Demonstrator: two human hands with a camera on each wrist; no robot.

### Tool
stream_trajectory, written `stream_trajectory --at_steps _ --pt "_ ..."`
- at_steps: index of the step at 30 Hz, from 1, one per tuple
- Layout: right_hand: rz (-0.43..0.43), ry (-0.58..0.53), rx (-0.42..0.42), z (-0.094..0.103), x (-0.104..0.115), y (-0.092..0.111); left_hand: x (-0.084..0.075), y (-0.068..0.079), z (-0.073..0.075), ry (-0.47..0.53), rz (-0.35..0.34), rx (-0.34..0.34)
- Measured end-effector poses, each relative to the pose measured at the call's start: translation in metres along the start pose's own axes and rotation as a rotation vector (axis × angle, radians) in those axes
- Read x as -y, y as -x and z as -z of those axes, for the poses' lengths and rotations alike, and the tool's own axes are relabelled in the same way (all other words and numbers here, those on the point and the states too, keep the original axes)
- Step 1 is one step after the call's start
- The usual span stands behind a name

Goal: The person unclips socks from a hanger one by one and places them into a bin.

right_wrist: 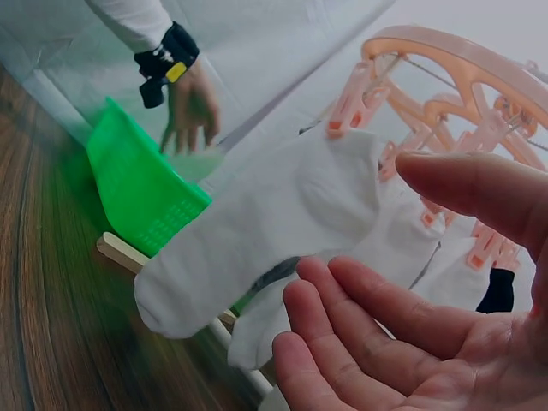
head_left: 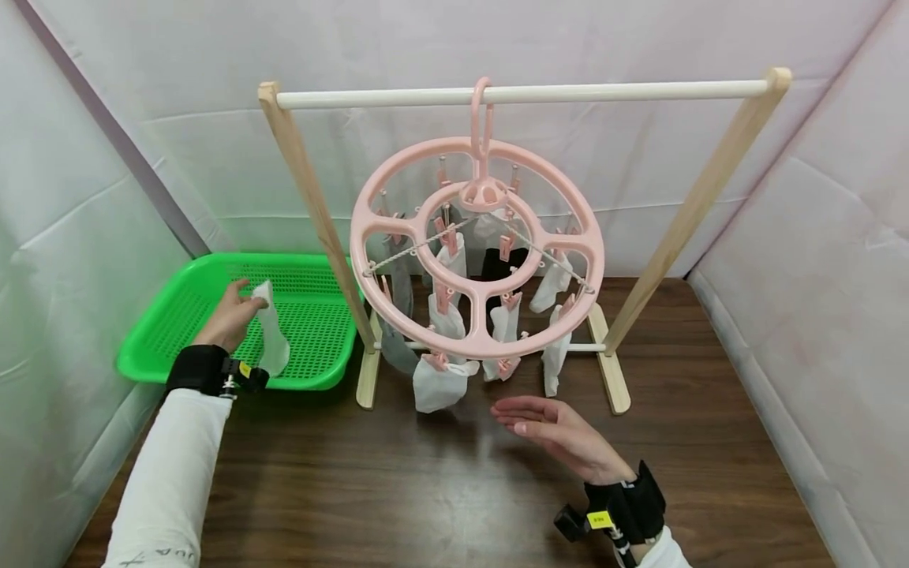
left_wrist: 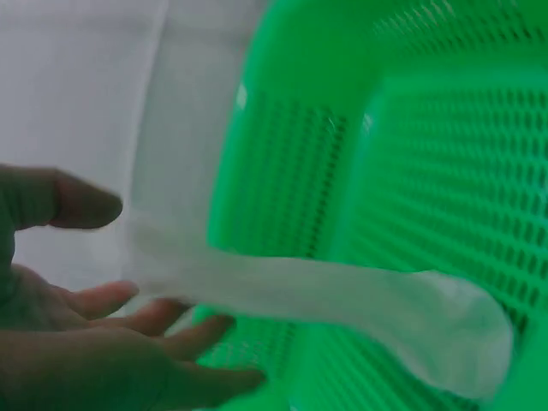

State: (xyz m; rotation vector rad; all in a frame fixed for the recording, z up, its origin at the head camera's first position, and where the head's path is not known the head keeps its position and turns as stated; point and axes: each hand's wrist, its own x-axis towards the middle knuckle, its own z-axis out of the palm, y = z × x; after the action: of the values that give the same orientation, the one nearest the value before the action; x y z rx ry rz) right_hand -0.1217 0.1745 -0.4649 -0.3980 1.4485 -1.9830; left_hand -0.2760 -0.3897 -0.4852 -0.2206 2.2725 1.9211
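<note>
Over the green plastic basket point(head_left: 312, 347) at the left is my left hand point(head_left: 226, 315), its thumb and fingers spread apart. A white sock point(head_left: 273, 338) hangs lengthwise beside the fingertips, its foot end low over the basket. In the left wrist view the cuff of this sock point(left_wrist: 368, 304) lies by the loose fingers, with the thumb well away from it. My right hand point(head_left: 564, 442) is held palm up with fingers extended, in front of the round pink clip hanger point(head_left: 479, 345). Close by it in the right wrist view, a white sock point(right_wrist: 257, 231) hangs from a pink clip point(right_wrist: 351, 107).
The hanger hooks over a white rod point(head_left: 625, 92) between wooden posts point(head_left: 699, 213). Several white, grey and black socks hang from its clips, among them a grey sock point(head_left: 399, 347). Wooden feet point(head_left: 609, 371) stand on the brown table point(head_left: 426, 505); white sheeting point(head_left: 817, 260) surrounds it.
</note>
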Motion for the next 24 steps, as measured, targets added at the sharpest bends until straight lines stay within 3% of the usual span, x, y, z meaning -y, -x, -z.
stream_trajectory --at_steps 2,6,10,13,18,20,24 --pt "0.015 -0.006 0.003 0.000 -0.001 0.001 0.030 -0.015 0.015 -0.068 0.024 -0.001" --pt "0.052 -0.005 -0.004 0.001 -0.001 0.003 0.054 -0.019 0.019 -0.157 0.022 0.037" --pt "0.065 0.002 -0.005 0.000 0.002 0.005 0.051 -0.015 0.007 -0.142 -0.024 0.073" --pt "0.064 0.004 -0.015 -0.002 0.005 0.008 0.049 -0.015 0.001 -0.071 -0.048 0.101" --pt "0.063 0.013 -0.045 -0.007 0.013 0.015 0.050 -0.010 -0.004 -0.100 -0.131 0.163" --pt "0.068 0.027 -0.050 -0.009 0.017 0.018 0.034 0.009 -0.017 -0.115 -0.176 0.217" --pt "0.072 0.073 -0.055 -0.014 0.023 0.023 -0.035 0.075 -0.066 -0.154 -0.215 0.276"
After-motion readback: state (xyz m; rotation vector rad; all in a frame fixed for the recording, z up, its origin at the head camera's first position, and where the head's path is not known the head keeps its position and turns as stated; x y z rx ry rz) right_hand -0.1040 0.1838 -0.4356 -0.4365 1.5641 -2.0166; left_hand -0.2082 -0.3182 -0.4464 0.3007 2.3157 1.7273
